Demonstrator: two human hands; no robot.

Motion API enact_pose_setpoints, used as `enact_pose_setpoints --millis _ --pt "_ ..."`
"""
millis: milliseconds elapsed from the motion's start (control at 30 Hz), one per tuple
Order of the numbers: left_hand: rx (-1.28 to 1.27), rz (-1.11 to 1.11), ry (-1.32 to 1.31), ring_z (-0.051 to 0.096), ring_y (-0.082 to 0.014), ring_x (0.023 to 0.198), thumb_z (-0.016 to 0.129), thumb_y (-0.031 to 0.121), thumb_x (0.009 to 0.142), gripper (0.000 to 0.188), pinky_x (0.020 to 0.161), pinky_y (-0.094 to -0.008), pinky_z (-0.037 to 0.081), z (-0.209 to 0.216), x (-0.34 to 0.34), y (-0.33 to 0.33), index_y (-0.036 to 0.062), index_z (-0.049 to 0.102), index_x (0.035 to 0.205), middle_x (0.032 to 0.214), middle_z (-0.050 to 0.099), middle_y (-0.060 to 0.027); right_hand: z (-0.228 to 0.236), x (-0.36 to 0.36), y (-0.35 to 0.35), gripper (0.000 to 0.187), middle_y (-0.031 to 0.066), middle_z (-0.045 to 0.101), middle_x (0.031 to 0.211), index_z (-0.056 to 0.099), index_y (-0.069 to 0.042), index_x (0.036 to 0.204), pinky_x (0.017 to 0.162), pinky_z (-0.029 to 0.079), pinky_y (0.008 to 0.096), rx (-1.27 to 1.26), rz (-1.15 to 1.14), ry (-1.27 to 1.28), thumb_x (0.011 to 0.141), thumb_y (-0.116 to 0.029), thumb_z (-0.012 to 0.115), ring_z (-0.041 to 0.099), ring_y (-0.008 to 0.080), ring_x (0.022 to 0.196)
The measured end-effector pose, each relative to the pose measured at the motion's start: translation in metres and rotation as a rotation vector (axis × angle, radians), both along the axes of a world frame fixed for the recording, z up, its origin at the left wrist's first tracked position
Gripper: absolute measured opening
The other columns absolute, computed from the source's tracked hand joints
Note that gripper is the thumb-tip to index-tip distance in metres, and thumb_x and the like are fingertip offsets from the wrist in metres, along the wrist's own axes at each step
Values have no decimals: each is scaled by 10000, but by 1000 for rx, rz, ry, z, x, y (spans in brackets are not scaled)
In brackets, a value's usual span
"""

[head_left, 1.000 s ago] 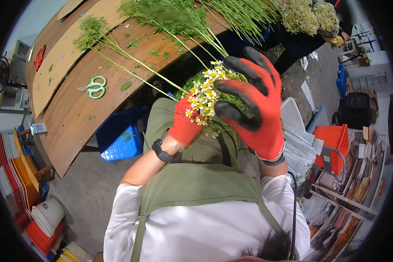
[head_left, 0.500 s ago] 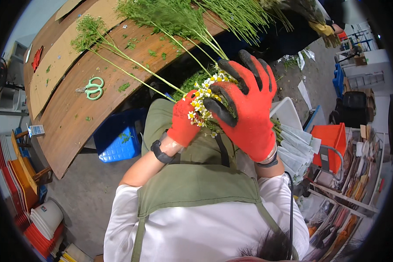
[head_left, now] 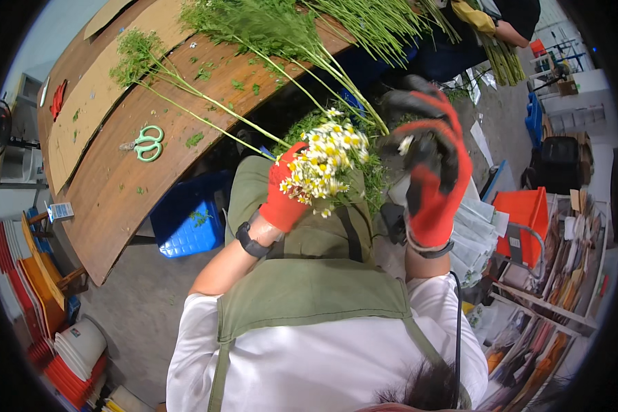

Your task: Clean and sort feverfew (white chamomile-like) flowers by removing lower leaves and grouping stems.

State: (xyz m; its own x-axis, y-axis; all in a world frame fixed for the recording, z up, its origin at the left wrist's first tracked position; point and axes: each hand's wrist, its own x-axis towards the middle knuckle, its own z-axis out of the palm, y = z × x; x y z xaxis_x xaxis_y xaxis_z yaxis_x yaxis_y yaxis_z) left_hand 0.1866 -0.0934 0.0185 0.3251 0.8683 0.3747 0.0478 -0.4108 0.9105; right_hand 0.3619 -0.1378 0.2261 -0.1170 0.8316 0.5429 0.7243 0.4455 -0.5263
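**Two gloved hands gather a bunch of small daisy-like flowers**

Two hands in red gloves work above the person's lap, in front of a green apron (head_left: 309, 295). The left hand (head_left: 281, 196) is closed around the stems of a bunch of small white and yellow flowers (head_left: 323, 165), holding the heads up and tilted toward the right. The right hand (head_left: 429, 172) is raised just beside the bunch, fingers curled loosely; something pale shows near its fingertips, but whether it is pinching a stem cannot be told. Long green stems (head_left: 254, 34) lie spread across the wooden table (head_left: 110, 199) beyond, reaching down toward the bunch, and green-handled scissors (head_left: 144, 143) rest on the table well apart from both hands. A blue crate (head_left: 185, 223) sits under the table edge.

By the look of it, the bunch is being built up and evened out stem by stem. A next move would call for a firm left-hand grip so the heads stay level while the right hand feeds in or adjusts a stem.
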Motion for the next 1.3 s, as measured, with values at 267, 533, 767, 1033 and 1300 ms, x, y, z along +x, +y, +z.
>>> enact_pose_setpoints --millis 267,533,767,1033,1300 --pt "-65 -78 -5 648 -356 835 711 62 777 294 716 -417 522 7 1 2 70 681 1069 903 655 -115 0 -6 -1 530 99 585 1379 716 -130 1182 1121 363 461 -51 -172 -29 664 -51 795 451 364 1347" --pt "-7 -131 77 690 -279 910 602 128 920 265 791 -357 536 26 -6 3 51 655 1168 1041 707 -106 7 -31 12 476 110 583 1405 735 -163 1153 1155 271 544 -190 111 -296 701 -276 834 399 423 1398" --pt "90 -55 185 666 -333 864 712 154 840 285 746 -388 527 38 -6 4 67 665 1107 956 680 -120 -7 -35 15 403 86 591 1366 711 -147 1080 1150 263 582 -169 82 -425 700 -205 832 424 434 1364" --pt "176 14 184 655 -362 866 763 141 771 313 735 -413 524 30 -9 3 52 673 1058 939 664 -128 -20 -3 21 468 245 666 1124 700 -31 912 1092 370 573 -113 593 751 1026 -431 486 566 419 1216" --pt "-370 -420 -191 667 -280 944 581 202 976 324 848 -338 519 19 -27 4 35 692 1231 1062 688 -102 -38 27 0 487 169 641 1291 589 59 1312 1089 404 347 -58 -195 757 951 -265 548 588 240 1221"
